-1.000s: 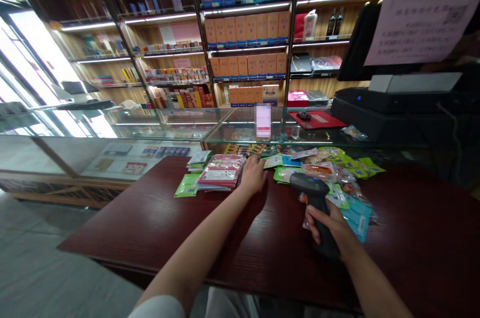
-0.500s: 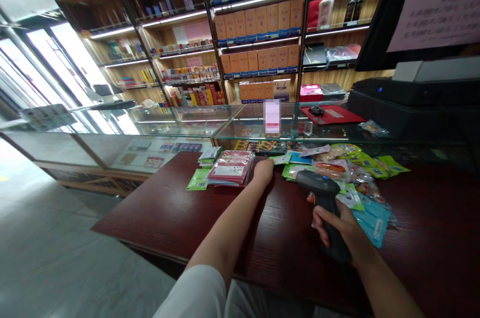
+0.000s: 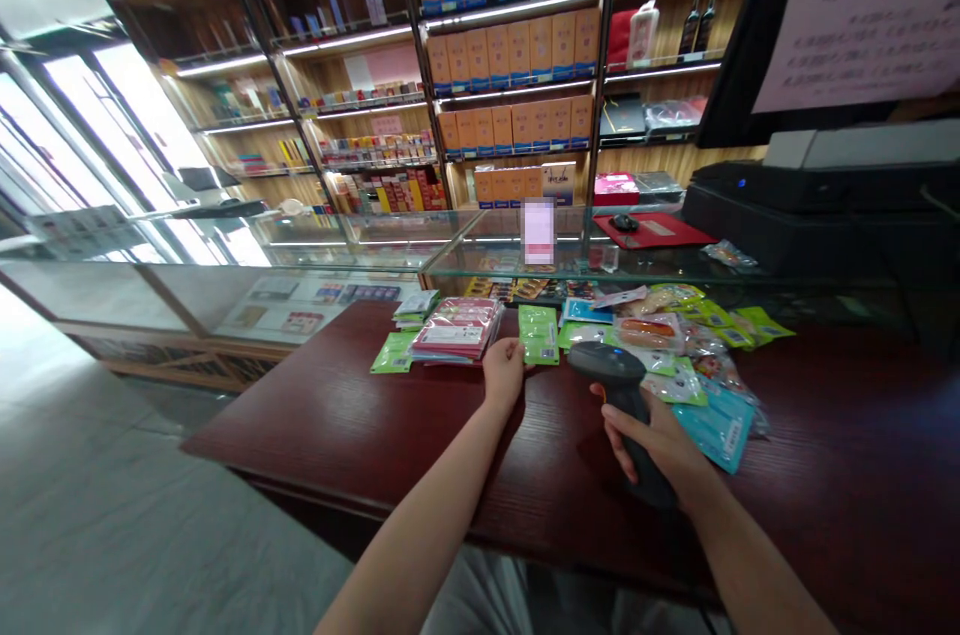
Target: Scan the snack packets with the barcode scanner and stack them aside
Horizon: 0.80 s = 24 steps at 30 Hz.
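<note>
My right hand (image 3: 651, 440) is wrapped around the grip of a black barcode scanner (image 3: 616, 367), its head aimed forward and left over the table. My left hand (image 3: 503, 370) is closed at the lower left edge of a green snack packet (image 3: 538, 335), which shows a small barcode. Just left of that hand sits a stack of red and white packets (image 3: 457, 329). Beyond the scanner lies a heap of mixed snack packets, among them a sausage-like pack (image 3: 646, 329) and a light blue packet (image 3: 716, 423).
Two smaller groups of green packets (image 3: 392, 353) lie left of the red stack on the dark wooden table (image 3: 315, 420). Behind stands a glass display counter (image 3: 480, 260) with a mouse (image 3: 624, 222) on a red mat. A monitor and black machine (image 3: 750, 205) rise at the right.
My left hand has drawn back toward me, bringing the green packet out flat beside the heap. The scanner in my right hand has shifted slightly left.
</note>
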Each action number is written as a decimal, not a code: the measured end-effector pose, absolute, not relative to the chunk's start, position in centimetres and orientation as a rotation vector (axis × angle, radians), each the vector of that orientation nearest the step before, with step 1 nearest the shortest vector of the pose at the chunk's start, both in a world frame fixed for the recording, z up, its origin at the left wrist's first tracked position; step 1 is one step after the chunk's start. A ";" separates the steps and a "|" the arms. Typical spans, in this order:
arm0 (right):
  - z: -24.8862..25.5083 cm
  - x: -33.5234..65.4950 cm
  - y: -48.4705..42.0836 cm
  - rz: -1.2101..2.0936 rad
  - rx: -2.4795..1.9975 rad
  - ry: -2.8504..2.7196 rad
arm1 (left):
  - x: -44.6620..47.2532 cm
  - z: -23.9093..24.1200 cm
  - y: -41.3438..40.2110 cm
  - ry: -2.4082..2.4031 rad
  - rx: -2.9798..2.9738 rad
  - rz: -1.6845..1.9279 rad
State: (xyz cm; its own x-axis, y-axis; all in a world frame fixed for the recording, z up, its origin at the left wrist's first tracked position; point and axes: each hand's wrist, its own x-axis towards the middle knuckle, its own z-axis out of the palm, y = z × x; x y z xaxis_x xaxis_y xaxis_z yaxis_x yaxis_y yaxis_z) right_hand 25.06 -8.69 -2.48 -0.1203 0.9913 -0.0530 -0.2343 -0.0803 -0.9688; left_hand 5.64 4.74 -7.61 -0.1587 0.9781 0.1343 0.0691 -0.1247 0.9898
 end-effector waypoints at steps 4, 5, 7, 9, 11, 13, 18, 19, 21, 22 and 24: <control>-2.8 25.0 -8.6 1.430 -1.103 -1.130 | 5.5 -7.8 5.0 1.306 1.202 1.464; -2.8 25.0 -8.7 1.429 -1.102 -1.141 | 5.5 -7.9 5.0 1.295 1.187 1.479; -2.8 25.1 -8.7 1.430 -1.087 -1.152 | 5.4 -7.9 5.1 1.287 1.155 1.503; -2.8 25.2 -8.7 1.434 -1.080 -1.154 | 5.5 -7.9 5.1 1.307 1.141 1.515; -2.7 25.3 -8.7 1.442 -1.072 -1.145 | 5.5 -7.8 5.0 1.356 1.160 1.510; -2.6 25.3 -8.7 1.448 -1.054 -1.134 | 5.6 -7.7 4.9 1.402 1.190 1.494; -2.2 25.4 -8.7 1.445 -1.047 -1.106 | 5.7 -7.6 4.9 1.360 1.153 1.507; -2.1 25.4 -8.7 1.442 -1.050 -1.092 | 5.7 -7.6 4.8 1.334 1.135 1.518; -2.1 25.5 -8.6 1.440 -1.048 -1.061 | 5.7 -7.6 4.8 1.283 1.113 1.534; -2.1 25.5 -8.6 1.440 -1.044 -1.046 | 5.7 -7.6 4.8 1.261 1.110 1.542; -2.2 25.6 -8.5 1.441 -1.033 -1.019 | 5.6 -7.5 4.6 1.224 1.107 1.572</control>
